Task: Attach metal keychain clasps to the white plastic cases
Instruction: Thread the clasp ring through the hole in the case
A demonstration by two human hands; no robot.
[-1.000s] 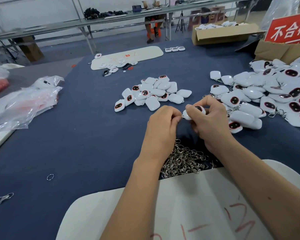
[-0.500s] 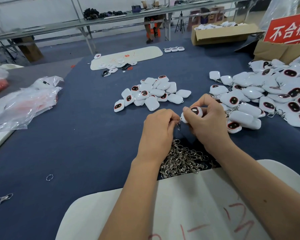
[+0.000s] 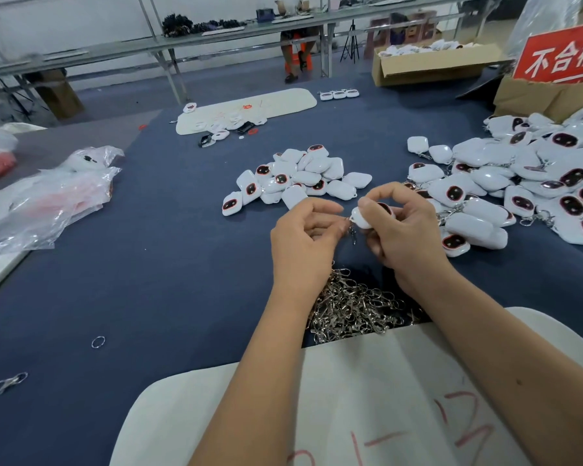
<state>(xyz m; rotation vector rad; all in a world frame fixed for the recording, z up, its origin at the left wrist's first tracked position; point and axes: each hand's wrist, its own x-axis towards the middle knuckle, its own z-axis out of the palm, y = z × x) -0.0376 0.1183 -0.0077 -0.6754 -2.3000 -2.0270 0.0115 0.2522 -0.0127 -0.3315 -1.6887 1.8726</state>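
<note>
My right hand (image 3: 403, 230) grips a white plastic case (image 3: 360, 219) with a dark oval window, held above the blue table. My left hand (image 3: 305, 237) pinches a metal keychain clasp (image 3: 351, 232) at the case's left end; the clasp hangs down between the two hands. Below my hands lies a heap of loose metal clasps (image 3: 354, 306). A pile of white cases (image 3: 297, 178) sits just beyond my hands. A larger pile of cases with clasps on them (image 3: 525, 183) spreads to the right.
A white board with red marks (image 3: 367, 398) lies under my forearms. A loose ring (image 3: 98, 342) and a single clasp (image 3: 9, 383) lie at the left front. Plastic bags (image 3: 48, 196) sit at the left, cardboard boxes (image 3: 431, 63) and a red sign (image 3: 559, 53) at the back right.
My hands have drawn slightly apart. The clasp, hidden between my fingers before, now hangs in sight from the case's left end.
</note>
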